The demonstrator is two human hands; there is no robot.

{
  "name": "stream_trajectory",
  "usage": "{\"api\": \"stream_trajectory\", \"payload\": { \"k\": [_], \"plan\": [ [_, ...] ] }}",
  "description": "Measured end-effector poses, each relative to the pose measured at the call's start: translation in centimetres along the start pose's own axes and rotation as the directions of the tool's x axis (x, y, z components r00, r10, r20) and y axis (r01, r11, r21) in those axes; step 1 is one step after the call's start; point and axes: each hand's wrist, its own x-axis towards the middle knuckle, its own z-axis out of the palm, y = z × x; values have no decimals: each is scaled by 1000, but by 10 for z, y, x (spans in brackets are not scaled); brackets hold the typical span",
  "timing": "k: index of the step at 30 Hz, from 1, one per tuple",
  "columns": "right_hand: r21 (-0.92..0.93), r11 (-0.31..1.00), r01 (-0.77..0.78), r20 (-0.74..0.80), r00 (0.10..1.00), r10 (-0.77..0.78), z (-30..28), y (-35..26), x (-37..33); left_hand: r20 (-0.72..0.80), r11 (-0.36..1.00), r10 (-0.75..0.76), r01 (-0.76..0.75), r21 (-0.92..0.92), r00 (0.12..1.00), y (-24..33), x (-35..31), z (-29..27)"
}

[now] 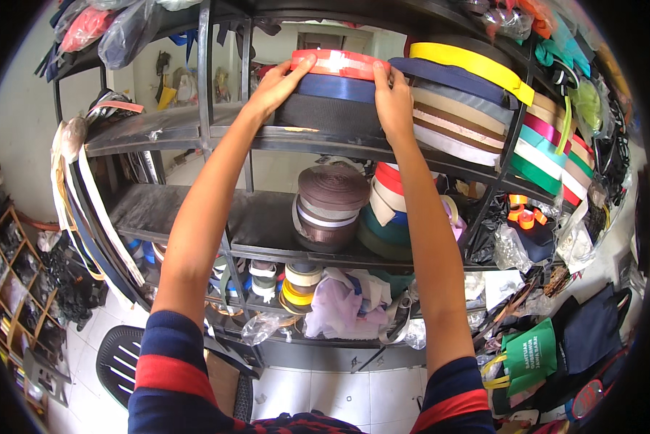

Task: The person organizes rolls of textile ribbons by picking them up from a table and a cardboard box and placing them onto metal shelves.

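Observation:
Both my arms reach up to a black metal shelf. A red roll of webbing (pixel 343 63) with a pale patch lies on top of a blue roll (pixel 332 88) and a wide black roll (pixel 328 113). My left hand (pixel 278 87) grips the red roll's left side, its thumb on the front face. On the other side, my right hand (pixel 393 98) holds the same roll with its fingers around the edge. To the right stands a pile of rolls, with a yellow roll (pixel 473 69) above a navy roll (pixel 448 81).
One level down, a stack of brown rolls (pixel 332 189) stands beside red, cream and green rolls (pixel 388 202). Long straps (pixel 86 195) hang at the left. A black chair (pixel 119 358) is at the lower left, and a green bag (pixel 531 356) at the lower right.

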Motion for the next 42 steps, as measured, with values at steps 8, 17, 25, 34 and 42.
{"api": "stream_trajectory", "payload": {
  "k": [8, 17, 25, 34, 42],
  "plan": [
    [-59, 997, 57, -120, 991, -64, 6, 7, 1, -164, 997, 18, -5, 82, 986, -9, 7, 4],
    [102, 954, 283, -152, 952, -267, -31, -14, -56, -242, 976, 22, 31, 214, 970, 24, -29, 8],
    [318, 934, -162, 98, 986, 138, -207, -69, -304, -61, 793, 239, -231, -564, 969, 26, -263, 70],
    [159, 630, -760, -293, 573, 766, -349, -168, -543, 672, 508, -120, 626, -591, 731, 12, -514, 169],
    [87, 456, -886, -718, 261, 646, -435, -259, -656, 953, 687, -30, 699, -200, 301, 75, -616, 210]
  ]
}}
